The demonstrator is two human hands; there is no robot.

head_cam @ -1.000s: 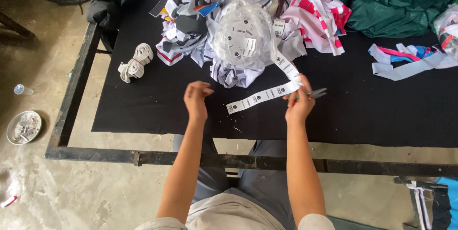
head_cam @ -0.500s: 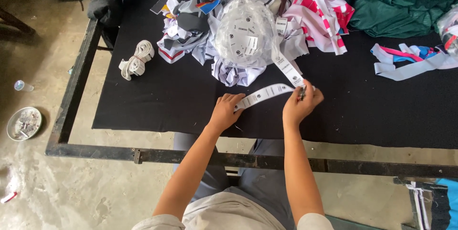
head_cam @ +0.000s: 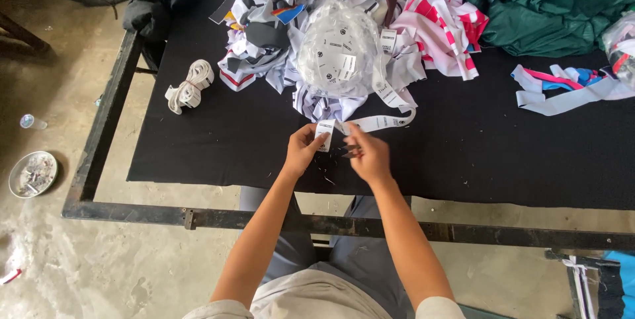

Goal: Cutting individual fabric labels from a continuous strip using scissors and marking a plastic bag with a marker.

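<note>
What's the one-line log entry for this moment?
left hand: pinches white label | right hand: holds small snips at label strip | surface: black table

label strip [head_cam: 380, 121] before bag [head_cam: 337, 51] | bag on table [head_cam: 218, 140]

— We see soft, even daylight here; nothing throws a hard shadow, only a faint one under the table frame [head_cam: 198, 216] on the floor.

— We agree. The black cloth [head_cam: 198, 147] soaks up light and shows little detail, while the clear plastic bag [head_cam: 337, 48] and the white strips near it glare slightly.

— We find the focus fair in the middle, with both hands a little soft. The corners look stretched and slightly dimmer.
</note>
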